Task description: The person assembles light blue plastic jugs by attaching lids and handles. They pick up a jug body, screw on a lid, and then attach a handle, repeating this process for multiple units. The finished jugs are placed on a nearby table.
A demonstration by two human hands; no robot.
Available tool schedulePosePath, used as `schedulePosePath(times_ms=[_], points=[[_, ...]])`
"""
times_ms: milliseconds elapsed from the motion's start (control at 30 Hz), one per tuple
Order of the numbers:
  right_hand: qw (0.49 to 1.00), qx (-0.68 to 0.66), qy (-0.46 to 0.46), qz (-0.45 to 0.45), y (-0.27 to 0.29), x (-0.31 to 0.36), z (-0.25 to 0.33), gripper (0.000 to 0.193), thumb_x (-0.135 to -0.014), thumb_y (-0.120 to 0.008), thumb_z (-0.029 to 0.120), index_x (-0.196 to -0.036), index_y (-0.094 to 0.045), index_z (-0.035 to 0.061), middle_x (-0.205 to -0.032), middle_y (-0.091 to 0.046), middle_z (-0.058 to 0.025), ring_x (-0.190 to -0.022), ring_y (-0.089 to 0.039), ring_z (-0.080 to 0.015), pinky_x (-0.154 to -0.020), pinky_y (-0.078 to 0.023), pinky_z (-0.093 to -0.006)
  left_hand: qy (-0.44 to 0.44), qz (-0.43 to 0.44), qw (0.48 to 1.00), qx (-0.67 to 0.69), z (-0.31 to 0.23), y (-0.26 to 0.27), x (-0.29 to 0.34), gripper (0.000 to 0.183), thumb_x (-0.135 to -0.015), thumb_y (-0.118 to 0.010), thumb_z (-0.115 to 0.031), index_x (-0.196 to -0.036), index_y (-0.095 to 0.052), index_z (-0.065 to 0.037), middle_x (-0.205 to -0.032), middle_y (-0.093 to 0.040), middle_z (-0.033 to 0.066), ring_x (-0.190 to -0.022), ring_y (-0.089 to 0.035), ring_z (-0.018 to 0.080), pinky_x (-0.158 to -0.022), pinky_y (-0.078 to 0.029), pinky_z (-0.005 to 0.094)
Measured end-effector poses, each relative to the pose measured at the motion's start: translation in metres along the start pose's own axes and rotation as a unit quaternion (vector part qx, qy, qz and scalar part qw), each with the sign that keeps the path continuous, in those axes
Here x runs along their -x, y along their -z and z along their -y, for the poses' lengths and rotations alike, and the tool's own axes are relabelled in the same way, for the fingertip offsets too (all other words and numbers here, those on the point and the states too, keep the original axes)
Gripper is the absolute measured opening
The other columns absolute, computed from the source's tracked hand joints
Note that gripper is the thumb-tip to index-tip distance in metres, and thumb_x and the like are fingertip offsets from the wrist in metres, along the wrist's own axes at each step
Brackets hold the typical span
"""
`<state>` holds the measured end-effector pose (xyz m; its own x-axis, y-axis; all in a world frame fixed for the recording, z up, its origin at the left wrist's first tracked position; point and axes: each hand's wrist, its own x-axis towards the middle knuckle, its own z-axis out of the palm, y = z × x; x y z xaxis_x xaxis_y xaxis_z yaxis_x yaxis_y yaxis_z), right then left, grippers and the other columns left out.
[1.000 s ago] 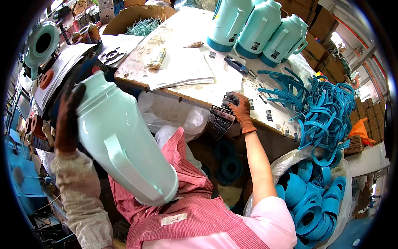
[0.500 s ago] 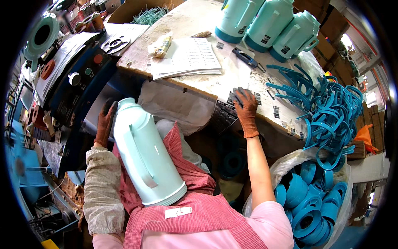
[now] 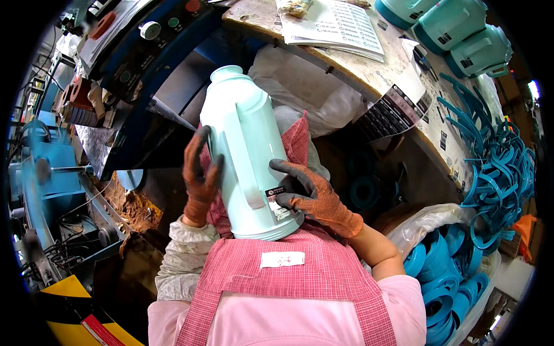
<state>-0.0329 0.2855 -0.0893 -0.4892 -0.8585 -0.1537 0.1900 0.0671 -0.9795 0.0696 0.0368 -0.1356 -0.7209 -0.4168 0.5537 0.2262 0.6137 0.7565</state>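
Note:
A pale mint-green thermos jug lies in my lap, its neck pointing away and its ribbed bottom end against my apron. My gloved left hand holds the jug's left side, fingers spread along it. A small black label lies on the body just right of the jug's handle. My gloved right hand is at this label, thumb tip on its edge and forefinger stretched above; some fingers are hidden underneath. A sheet of black labels hangs over the worktable's edge.
On the worktable are printed papers and several mint jugs. Teal handle straps pile at its right end. Below, a plastic bag holds teal rings. A dark control panel stands at left.
My right hand has left the label sheet at the table edge and come to the jug, where a black label now shows. The view has shifted down and left.

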Motion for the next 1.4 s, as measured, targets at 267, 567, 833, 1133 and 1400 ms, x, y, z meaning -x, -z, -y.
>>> schedulePosePath(times_ms=[267,567,833,1133,1400], points=[[0.998,0.053,0.013,-0.023,-0.011,0.001,0.001,0.058,-0.082,-0.07,0.01,-0.134,-0.045,0.0037,-0.124,-0.052,-0.0078,-0.1,-0.052,-0.0117,-0.094,-0.042,-0.026,0.129,-0.019,0.987,0.094,0.119,0.023,-0.088,0.038,-0.093,-0.054,-0.008,-0.13,-0.049,-0.003,-0.129,-0.052,0.0156,-0.118,-0.052,0.0275,-0.098,-0.045,0.0351],[0.923,0.364,0.077,-0.102,-0.008,-0.008,0.002,0.062,-0.072,-0.076,0.021,-0.126,-0.05,0.0073,-0.103,-0.057,-0.0135,-0.095,-0.059,-0.0287,-0.086,-0.048,-0.0354,0.184,0.104,0.956,0.205,0.172,-0.034,-0.104,0.03,-0.094,-0.054,-0.024,-0.115,-0.058,-0.002,-0.112,-0.059,0.0113,-0.105,-0.056,0.0212,-0.09,-0.048,0.0317],[0.801,0.532,0.218,-0.17,0.169,-0.107,0.035,0.036,-0.079,-0.065,0.014,-0.114,-0.06,0.0066,-0.103,-0.062,-0.0165,-0.1,-0.058,-0.0343,-0.09,-0.046,-0.0381,0.272,0.075,0.89,0.357,0.105,0.025,-0.128,0.029,-0.093,-0.056,-0.027,-0.107,-0.059,-0.002,-0.108,-0.059,0.0091,-0.1,-0.057,0.0183,-0.086,-0.048,0.0299],[0.563,0.761,-0.036,-0.319,0.367,-0.282,0.097,0.043,-0.086,-0.053,0.01,-0.127,-0.051,0.0219,-0.137,-0.043,0.0002,-0.12,-0.044,-0.0295,-0.094,-0.042,-0.0463,0.155,0.206,0.966,0.018,0.041,0.017,-0.207,0.02,-0.087,-0.058,-0.009,-0.103,-0.065,0.0,-0.094,-0.067,0.0092,-0.085,-0.061,0.0146,-0.078,-0.048,0.0276],[0.573,0.779,-0.121,-0.224,0.409,-0.371,0.107,0.023,-0.093,-0.048,0.026,-0.113,-0.058,0.0258,-0.127,-0.055,-0.0018,-0.121,-0.045,-0.026,-0.097,-0.033,-0.0455,0.078,0.287,0.922,-0.247,0.052,-0.068,-0.237,0.021,-0.085,-0.062,-0.022,-0.097,-0.066,-0.006,-0.082,-0.065,0.0168,-0.076,-0.063,0.0326,-0.071,-0.05,0.0404]])
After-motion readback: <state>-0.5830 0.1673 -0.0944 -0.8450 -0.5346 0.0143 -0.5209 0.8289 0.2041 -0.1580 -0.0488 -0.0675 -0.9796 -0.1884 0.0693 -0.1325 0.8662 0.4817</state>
